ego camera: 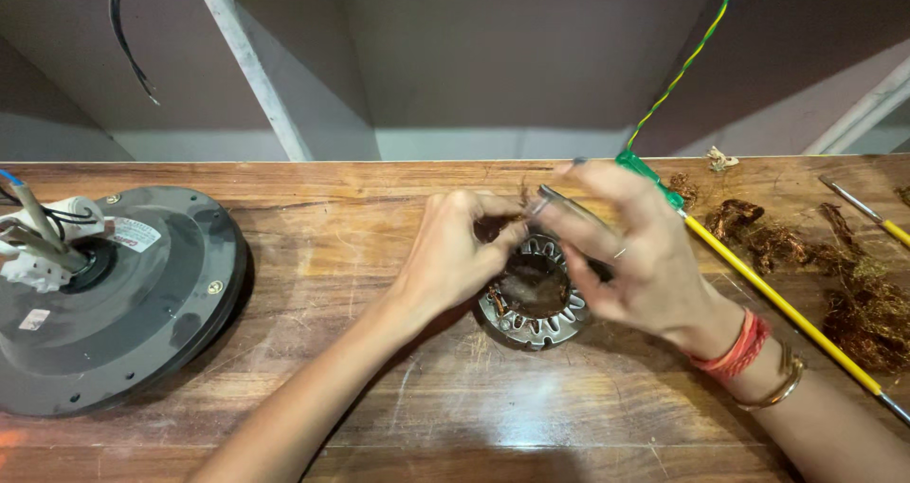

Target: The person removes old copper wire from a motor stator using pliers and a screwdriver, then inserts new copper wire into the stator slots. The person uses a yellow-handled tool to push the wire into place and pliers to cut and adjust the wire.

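Stator ring (533, 324) mid-frame, pinched by left hand (455, 255); right hand (630, 255) gripping thin metal tool (559, 201), could slip, jab fingers.

wooden bench (398, 398), fan housing (142, 303), stator (534, 298), copper scraps (853, 303)

I am working over the slotted metal ring (536, 305), which is lying flat on the wooden bench (398, 388). My left hand (453, 255) is sitting to the left of the ring, touching its near-left rim. My right hand (637, 255) is hanging over the ring's right side, holding a thin metal tool (559, 201) behind the ring. Well to the left of the ring, a round motor housing (114, 303) is lying on the bench. To the right of the ring, a long rod (787, 308) is running diagonally, and beyond it a heap of loose wire (853, 293) is lying.
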